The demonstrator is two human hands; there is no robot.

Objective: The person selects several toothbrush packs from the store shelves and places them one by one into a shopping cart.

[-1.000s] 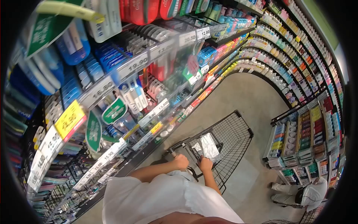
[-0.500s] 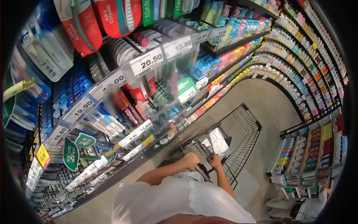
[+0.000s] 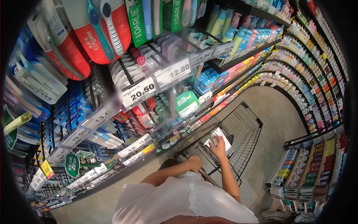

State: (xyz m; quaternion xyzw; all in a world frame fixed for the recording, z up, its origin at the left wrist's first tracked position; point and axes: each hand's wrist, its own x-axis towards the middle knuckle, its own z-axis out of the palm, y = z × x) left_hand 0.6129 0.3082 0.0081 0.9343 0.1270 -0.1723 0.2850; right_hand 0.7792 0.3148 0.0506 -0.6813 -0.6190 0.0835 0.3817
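Note:
My left hand [image 3: 194, 163] is closed around the handle [image 3: 209, 177] of a black wire shopping cart [image 3: 244, 128]. My right hand [image 3: 219, 148] reaches past the handle over the cart, its fingers apart. It overlaps a shiny silver packet [image 3: 226, 141] that lies toward the near end of the basket, with the fingertips right at its surface. Part of the packet is hidden beneath the hand.
Toothbrush racks [image 3: 100, 33] with price labels [image 3: 141, 93] rise close on the left. Curved shelves of bottles [image 3: 298, 74] bend round at the far right. A lower display stand [image 3: 309, 168] stands at right. Grey floor [image 3: 276, 108] lies beyond the cart.
My right hand has moved forward from near the handle to over the silver packet, its fingers spreading. My left hand stays on the handle. The shelves have shifted slightly in view.

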